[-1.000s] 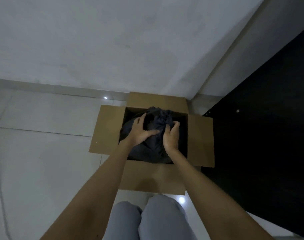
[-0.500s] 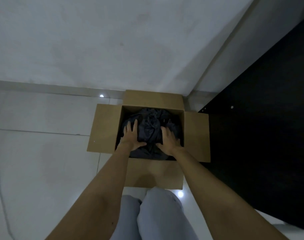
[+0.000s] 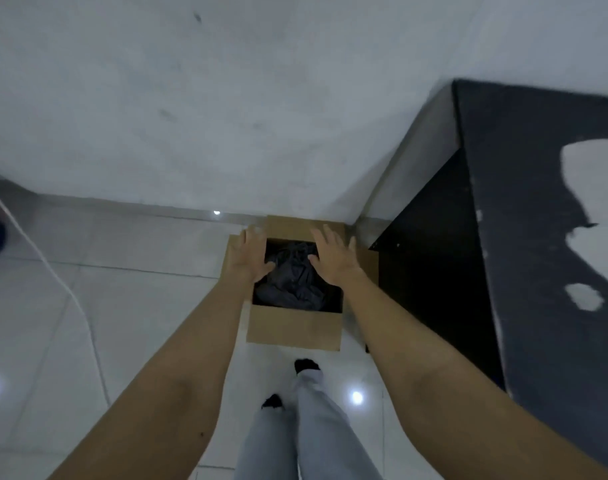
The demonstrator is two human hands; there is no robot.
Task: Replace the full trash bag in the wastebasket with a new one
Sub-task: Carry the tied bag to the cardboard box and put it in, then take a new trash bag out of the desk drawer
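A cardboard box [image 3: 293, 329] with its flaps spread open stands on the tiled floor against the wall and serves as the wastebasket. A dark, crumpled trash bag [image 3: 292, 278] lies inside it. My left hand [image 3: 250, 256] hovers over the box's left flap, fingers spread and holding nothing. My right hand [image 3: 332, 256] floats above the right side of the opening, also spread and empty. Both hands are above the bag and apart from it.
A black cabinet [image 3: 538, 237] with pale patches on its top stands right of the box, in the corner. A white cable [image 3: 77, 306] curves across the floor at left. My legs and dark-socked feet [image 3: 306, 367] stand just before the box.
My hands have let go of the bag and lifted off it, fingers spread. The view has risen, so the box looks smaller and the cabinet top shows.
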